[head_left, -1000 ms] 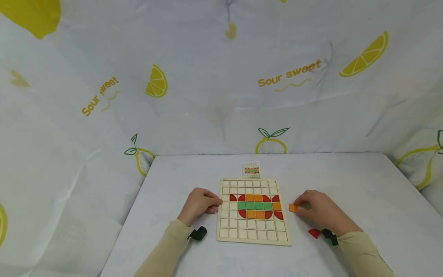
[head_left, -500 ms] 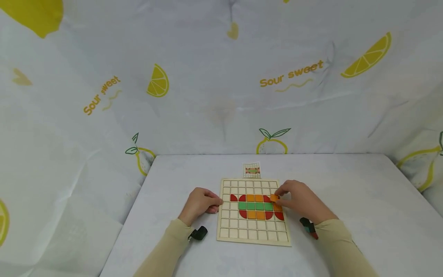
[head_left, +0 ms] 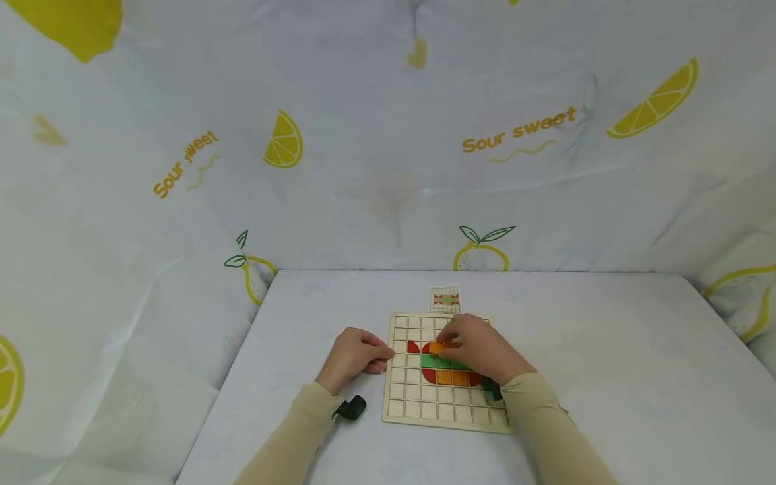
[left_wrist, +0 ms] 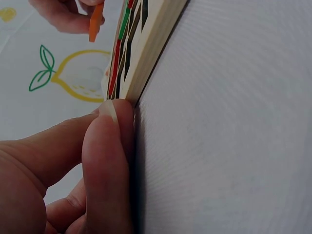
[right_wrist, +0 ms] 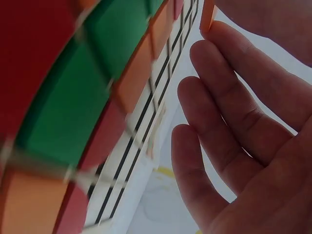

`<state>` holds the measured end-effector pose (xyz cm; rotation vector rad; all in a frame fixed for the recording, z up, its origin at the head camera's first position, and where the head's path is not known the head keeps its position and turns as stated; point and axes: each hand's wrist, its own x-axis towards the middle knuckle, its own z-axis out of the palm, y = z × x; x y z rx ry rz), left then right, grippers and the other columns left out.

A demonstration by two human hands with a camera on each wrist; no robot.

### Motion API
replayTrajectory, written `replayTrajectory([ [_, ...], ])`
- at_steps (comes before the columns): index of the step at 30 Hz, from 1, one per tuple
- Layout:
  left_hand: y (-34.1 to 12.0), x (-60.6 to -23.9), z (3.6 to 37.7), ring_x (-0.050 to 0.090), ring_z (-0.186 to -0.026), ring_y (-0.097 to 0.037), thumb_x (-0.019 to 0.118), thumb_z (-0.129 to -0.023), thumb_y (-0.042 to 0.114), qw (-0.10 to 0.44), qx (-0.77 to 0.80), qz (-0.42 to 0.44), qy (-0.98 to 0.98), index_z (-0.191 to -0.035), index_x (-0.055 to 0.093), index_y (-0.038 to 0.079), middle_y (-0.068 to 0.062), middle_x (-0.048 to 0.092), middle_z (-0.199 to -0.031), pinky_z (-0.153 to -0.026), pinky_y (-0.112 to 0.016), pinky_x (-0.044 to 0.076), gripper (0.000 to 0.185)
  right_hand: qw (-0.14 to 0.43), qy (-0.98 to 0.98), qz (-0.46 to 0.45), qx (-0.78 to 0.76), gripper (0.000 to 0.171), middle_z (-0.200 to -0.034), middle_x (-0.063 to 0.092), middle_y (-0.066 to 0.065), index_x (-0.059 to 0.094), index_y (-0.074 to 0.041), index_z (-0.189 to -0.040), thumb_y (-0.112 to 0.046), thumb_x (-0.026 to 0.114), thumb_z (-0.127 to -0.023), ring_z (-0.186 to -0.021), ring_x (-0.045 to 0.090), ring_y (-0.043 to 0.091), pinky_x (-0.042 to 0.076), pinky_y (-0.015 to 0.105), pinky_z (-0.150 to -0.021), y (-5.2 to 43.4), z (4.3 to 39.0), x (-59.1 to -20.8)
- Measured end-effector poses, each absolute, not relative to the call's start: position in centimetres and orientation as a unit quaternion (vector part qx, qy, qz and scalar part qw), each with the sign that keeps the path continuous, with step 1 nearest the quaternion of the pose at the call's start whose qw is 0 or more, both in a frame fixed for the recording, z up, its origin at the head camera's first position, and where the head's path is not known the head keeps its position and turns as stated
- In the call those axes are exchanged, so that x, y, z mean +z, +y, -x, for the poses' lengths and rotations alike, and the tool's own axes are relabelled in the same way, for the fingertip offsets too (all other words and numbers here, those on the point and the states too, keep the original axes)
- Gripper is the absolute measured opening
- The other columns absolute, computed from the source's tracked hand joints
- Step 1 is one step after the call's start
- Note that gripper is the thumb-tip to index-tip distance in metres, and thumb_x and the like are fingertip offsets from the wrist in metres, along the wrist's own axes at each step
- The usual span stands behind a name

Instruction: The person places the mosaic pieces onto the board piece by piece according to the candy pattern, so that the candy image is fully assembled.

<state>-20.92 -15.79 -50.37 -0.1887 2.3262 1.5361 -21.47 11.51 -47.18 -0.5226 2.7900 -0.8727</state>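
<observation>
A pale wooden grid board (head_left: 412,408) lies on the table, with red, green and orange tiles set in its middle squares. My left hand (head_left: 356,353) pinches the board's left edge between thumb and finger, as the left wrist view shows close up. Over the upper part of the pattern, my right hand (head_left: 481,347) holds an orange square tile (head_left: 436,347) by thumb and index finger. In the left wrist view that orange tile (left_wrist: 96,23) stands on edge, apart from the board. The right hand and wrist hide the pattern's right side.
Behind the board lies a small card (head_left: 445,299) printed with a similar coloured pattern on a grid. A white cloth with lemon prints (head_left: 388,135) hangs at the back of the white table (head_left: 303,303). Black wrist cameras are strapped below both hands.
My right hand has carried the orange tile from the table right of the board, leftward over the board's right side, to the pattern's upper left. My left hand stays at the board's edge.
</observation>
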Motion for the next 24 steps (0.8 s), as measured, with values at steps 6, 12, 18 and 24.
replayTrajectory([
  [6,-15.7,-50.4,21.0,0.07,-0.061,-0.013,0.085,-0.081,0.025,0.175,0.532,0.067,0.826,-0.087,0.075,0.011,-0.005,0.075,-0.074,-0.06,-0.025,0.061,0.019,0.092,0.929,0.204,-0.296,0.011,-0.092,0.066,-0.013,0.076,-0.027,-0.092,-0.029,0.083,-0.084,-0.089,0.057,0.01,0.053,0.032,-0.085,9.4,21.3,-47.4],
  [12,-15.7,-50.2,21.2,0.071,-0.061,-0.013,0.085,-0.082,0.026,0.17,0.53,0.065,0.828,-0.086,0.075,0.012,-0.005,0.076,-0.075,-0.06,-0.026,0.061,0.018,0.074,0.935,0.224,-0.266,0.011,-0.088,0.063,-0.014,0.077,-0.026,-0.091,-0.031,0.083,-0.084,-0.086,0.054,0.009,0.052,0.029,-0.079,8.4,20.9,-47.5],
  [18,-15.9,-50.3,21.1,0.071,-0.061,-0.014,0.085,-0.081,0.025,0.172,0.534,0.066,0.825,-0.086,0.075,0.011,-0.005,0.075,-0.075,-0.061,-0.026,0.061,0.017,0.076,0.936,0.24,-0.248,0.015,-0.09,0.063,-0.014,0.077,-0.023,-0.095,-0.029,0.083,-0.083,-0.087,0.053,0.006,0.053,0.028,-0.08,7.7,20.5,-47.6],
  [24,-15.8,-50.1,20.9,0.071,-0.061,-0.013,0.085,-0.081,0.025,0.173,0.534,0.065,0.825,-0.086,0.075,0.011,-0.005,0.075,-0.073,-0.06,-0.026,0.061,0.018,0.074,0.937,0.243,-0.241,0.017,-0.092,0.064,-0.012,0.077,-0.023,-0.097,-0.029,0.084,-0.083,-0.088,0.052,0.006,0.053,0.029,-0.078,7.5,20.4,-47.7],
])
